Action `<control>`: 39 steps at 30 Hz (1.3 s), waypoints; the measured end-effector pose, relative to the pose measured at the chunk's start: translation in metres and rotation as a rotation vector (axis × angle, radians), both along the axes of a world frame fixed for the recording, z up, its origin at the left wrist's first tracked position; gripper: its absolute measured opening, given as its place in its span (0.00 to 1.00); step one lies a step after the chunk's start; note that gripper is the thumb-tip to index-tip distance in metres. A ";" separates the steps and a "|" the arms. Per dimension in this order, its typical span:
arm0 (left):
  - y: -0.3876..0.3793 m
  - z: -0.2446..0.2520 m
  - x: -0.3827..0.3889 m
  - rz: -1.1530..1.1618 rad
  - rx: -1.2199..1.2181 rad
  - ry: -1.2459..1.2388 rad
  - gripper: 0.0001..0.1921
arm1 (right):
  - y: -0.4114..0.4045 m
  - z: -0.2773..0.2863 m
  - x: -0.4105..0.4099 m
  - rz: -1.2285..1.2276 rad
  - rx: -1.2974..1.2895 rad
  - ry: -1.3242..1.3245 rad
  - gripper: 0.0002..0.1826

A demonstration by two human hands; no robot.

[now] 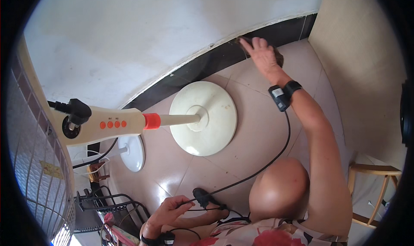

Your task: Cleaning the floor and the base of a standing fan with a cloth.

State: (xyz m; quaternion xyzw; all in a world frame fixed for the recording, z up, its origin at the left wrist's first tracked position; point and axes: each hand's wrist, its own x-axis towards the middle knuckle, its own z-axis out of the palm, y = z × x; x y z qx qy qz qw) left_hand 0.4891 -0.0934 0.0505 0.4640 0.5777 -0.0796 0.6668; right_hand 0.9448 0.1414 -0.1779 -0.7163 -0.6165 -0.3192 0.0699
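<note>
My right hand (263,56) reaches to the black baseboard (210,60) at the foot of the white wall and presses a brown, cloth-like item (278,57) against it; the item is mostly hidden behind the hand. A black cable (239,182) runs from the small device (278,97) on my right wrist down to my left hand (174,208). The fingers of my left hand pinch this cable low in the view. Between the hands and the wall stands the round cream base (216,136) of a pedestal fan.
The fan's pole (178,119) and control panel (110,124) extend left to its grille (38,168). A second white fan base (134,155) stands behind. A black metal rack (110,202) is lower left; a wooden stool (375,170) is lower right, beside a beige panel (359,68).
</note>
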 end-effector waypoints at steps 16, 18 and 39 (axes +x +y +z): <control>0.004 0.002 0.011 0.001 -0.007 0.037 0.09 | -0.007 0.013 0.045 0.009 0.014 0.279 0.35; -0.001 0.006 0.010 0.001 -0.008 -0.011 0.09 | -0.013 0.008 0.056 -0.060 0.058 0.377 0.32; 0.024 -0.008 0.027 -0.073 0.045 0.068 0.06 | -0.073 -0.011 0.054 -0.081 -0.145 0.744 0.15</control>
